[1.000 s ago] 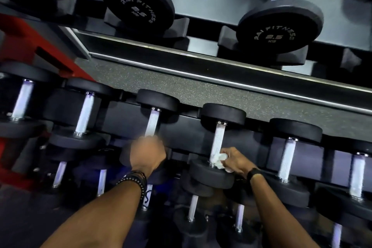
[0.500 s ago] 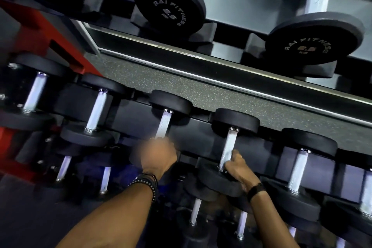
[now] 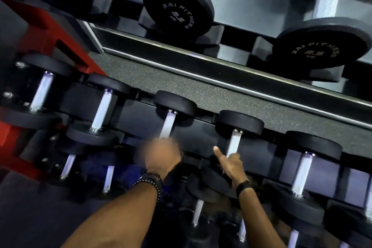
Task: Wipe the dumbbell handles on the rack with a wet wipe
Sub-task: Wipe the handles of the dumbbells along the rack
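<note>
A row of black dumbbells with silver handles lies on the middle shelf of the rack. My left hand is closed around the lower end of one silver handle; the hand is blurred. My right hand wraps the lower end of the neighbouring handle, thumb sticking up. The wet wipe is hidden under the right hand's fingers and does not show.
Larger dumbbells marked RAI FITNESS sit on the upper shelf. More dumbbells continue left and right on the middle shelf, with a lower row beneath. A red frame post stands at left. Speckled grey floor shows behind.
The view has shifted left and down. My right hand slid up the handle, the white wipe went out of sight under it, and the thumb lifted. My left hand kept its grip.
</note>
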Tool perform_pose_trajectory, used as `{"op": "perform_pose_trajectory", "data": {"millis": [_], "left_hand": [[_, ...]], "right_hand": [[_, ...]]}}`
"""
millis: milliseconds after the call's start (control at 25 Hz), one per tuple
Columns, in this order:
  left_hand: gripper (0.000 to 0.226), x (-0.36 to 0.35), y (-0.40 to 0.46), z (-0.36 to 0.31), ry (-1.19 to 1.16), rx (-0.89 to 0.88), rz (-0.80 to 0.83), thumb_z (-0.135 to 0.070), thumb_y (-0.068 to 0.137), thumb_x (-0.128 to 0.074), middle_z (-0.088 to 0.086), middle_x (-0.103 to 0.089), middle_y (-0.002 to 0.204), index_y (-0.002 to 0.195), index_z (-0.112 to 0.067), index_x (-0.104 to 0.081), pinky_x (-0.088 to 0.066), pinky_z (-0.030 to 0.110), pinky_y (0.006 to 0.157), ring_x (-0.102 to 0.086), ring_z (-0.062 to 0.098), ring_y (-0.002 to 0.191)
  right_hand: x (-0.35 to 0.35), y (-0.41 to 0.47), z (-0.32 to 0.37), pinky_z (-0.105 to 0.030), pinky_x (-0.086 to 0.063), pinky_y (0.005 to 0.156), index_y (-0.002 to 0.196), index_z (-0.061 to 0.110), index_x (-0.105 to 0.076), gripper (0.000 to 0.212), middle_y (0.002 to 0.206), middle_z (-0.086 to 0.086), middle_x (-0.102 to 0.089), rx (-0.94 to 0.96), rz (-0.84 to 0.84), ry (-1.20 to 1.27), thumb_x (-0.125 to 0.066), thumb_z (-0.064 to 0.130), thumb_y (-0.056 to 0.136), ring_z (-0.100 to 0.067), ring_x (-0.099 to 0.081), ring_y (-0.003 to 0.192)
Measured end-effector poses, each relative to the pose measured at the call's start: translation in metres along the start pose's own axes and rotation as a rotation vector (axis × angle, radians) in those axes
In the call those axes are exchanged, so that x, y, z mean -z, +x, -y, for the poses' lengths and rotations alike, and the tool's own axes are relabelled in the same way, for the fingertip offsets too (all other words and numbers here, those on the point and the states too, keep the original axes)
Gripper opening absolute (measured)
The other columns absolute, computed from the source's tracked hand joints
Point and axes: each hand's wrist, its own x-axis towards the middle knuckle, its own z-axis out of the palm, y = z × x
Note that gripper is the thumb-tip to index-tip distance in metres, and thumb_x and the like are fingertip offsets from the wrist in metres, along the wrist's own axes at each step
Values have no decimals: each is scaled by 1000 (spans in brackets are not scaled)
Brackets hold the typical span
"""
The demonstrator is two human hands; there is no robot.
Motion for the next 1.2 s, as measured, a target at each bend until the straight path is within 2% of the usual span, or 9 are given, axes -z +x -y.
{"op": "perform_pose_trajectory", "data": {"millis": [160,280,400,520,600,680,880,1000,1200], "left_hand": [[28,2,-1,0,6,9,13,-42,81,-60,3,-71,77,80,-16,-70,-46,33,66,-66,25,76],[31,3,-1,0,13,15,9,-45,82,-59,3,-71,79,81,-16,-71,-46,34,67,-66,25,78],[36,3,1,0,20,10,19,-49,87,-53,2,-72,87,88,-17,-71,-46,35,72,-65,24,85],[40,4,0,0,42,-2,35,-51,89,-48,1,-71,92,93,-18,-70,-46,34,74,-64,23,89],[41,5,0,-1,52,-3,44,-52,90,-46,1,-71,93,95,-18,-69,-45,34,74,-64,23,90],[41,6,0,-2,54,-2,50,-52,90,-46,1,-71,94,95,-19,-69,-45,34,74,-64,23,91],[41,8,0,-1,54,1,63,-52,91,-44,0,-70,98,98,-19,-68,-45,34,75,-63,22,94],[41,7,0,-1,46,1,67,-52,90,-46,0,-71,95,96,-19,-69,-46,34,73,-64,22,92],[39,5,0,0,6,1,66,-51,86,-54,3,-71,87,87,-16,-70,-47,35,70,-65,25,85]], "right_hand": [[19,27,-6,-43,-55,77,97,-4,-64,66,80,-12,-62,-85,329,605,-86,43,56,-28,-63,71],[10,20,-5,-44,-57,79,103,-14,-63,59,84,-16,-69,-59,149,356,-80,34,74,-29,-66,73],[-7,13,1,-32,-55,70,116,-6,-49,75,105,-11,-60,-39,-67,158,-75,51,76,-29,-66,89],[2,36,0,-40,-59,74,104,-5,-61,85,96,-16,-71,-121,99,451,-88,56,52,-33,-70,87],[8,38,-1,-33,-59,67,90,-5,-69,50,81,-16,-70,-101,267,533,-89,28,58,-25,-69,70],[7,36,-4,-27,-54,59,82,1,-68,25,74,-13,-65,-25,197,370,-85,7,65,-19,-61,60],[14,27,-15,-25,-47,59,90,7,-63,42,89,-10,-69,125,-21,-87,-89,13,57,-21,-63,76],[32,8,-28,-16,-40,58,90,11,-54,54,75,-2,-60,256,-123,-83,-94,17,54,-19,-57,68],[28,-4,-17,-8,-35,48,60,9,-50,35,53,0,-51,447,-365,91,-84,9,69,-3,-46,46]]}}
